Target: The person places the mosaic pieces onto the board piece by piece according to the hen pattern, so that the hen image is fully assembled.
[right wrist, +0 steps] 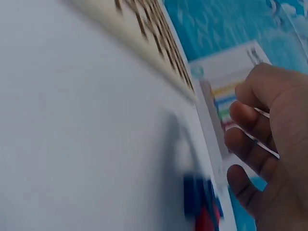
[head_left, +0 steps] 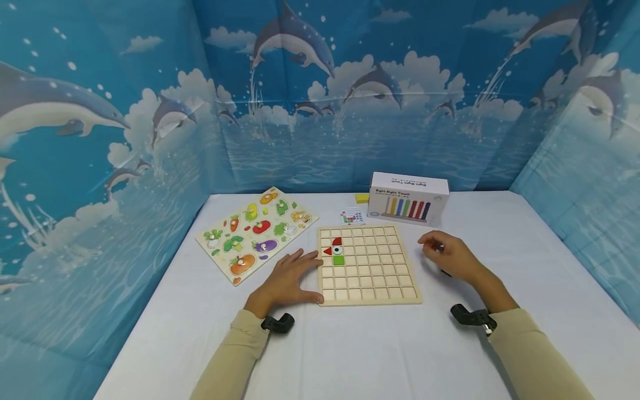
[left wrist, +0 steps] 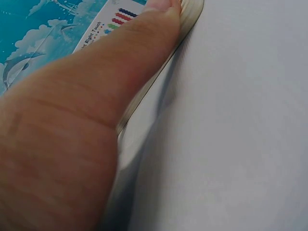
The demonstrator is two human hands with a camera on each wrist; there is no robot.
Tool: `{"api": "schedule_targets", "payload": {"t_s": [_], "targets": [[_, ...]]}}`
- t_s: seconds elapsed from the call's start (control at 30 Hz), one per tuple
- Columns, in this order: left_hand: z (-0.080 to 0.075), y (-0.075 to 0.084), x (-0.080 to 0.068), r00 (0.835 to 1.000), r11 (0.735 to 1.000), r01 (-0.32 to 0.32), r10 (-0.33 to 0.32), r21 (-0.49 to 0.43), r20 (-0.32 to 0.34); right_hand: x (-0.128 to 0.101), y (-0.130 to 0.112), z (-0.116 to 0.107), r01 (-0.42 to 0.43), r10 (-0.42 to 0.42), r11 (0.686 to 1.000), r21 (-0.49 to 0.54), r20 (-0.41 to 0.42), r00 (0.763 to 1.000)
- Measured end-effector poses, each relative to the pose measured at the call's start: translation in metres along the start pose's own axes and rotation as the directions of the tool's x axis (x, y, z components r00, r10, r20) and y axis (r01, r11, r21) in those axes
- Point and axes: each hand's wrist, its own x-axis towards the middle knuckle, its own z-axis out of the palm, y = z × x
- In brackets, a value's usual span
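As the head camera looks down over a white-covered table [head_left: 370, 350], a person's left hand [head_left: 290, 280] spreads wide along the left edge of a wooden grid board [head_left: 375, 278] lying flat at the center, its thumb at the near-left corner. Four pieces sit toward the board's far left: a red curved piece [head_left: 337, 241], a red triangle [head_left: 327, 251], an eye tile [head_left: 338, 251] and a green square [head_left: 338, 260]. The right hand [head_left: 452, 258] hangs to the board's right, apart from it. A vegetable puzzle [head_left: 224, 262] lies at left; on the far side are a printed card [head_left: 351, 216], a yellow block [head_left: 362, 198] and a white "Right Right Touch" box [head_left: 407, 199]. The left wrist camera shows the thumb reaching to the board's edge, its other fingers out of sight. In the right wrist view, the right hand's fingers are loosely curled, nothing visible in them, while blurred blue and red pieces [right wrist: 192, 197] stand on the table nearby.
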Motion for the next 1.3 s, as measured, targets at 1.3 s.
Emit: {"api": "schedule_targets", "payload": {"t_s": [1.3], "targets": [[-0.002, 0.002, -0.001, 1.000, 1.000, 0.006, -0.006, -0.001, -0.001, -0.060, 0.080, -0.073, -0.392, 0.397, 0.918, -0.058, 0.139, 0.907]]}}
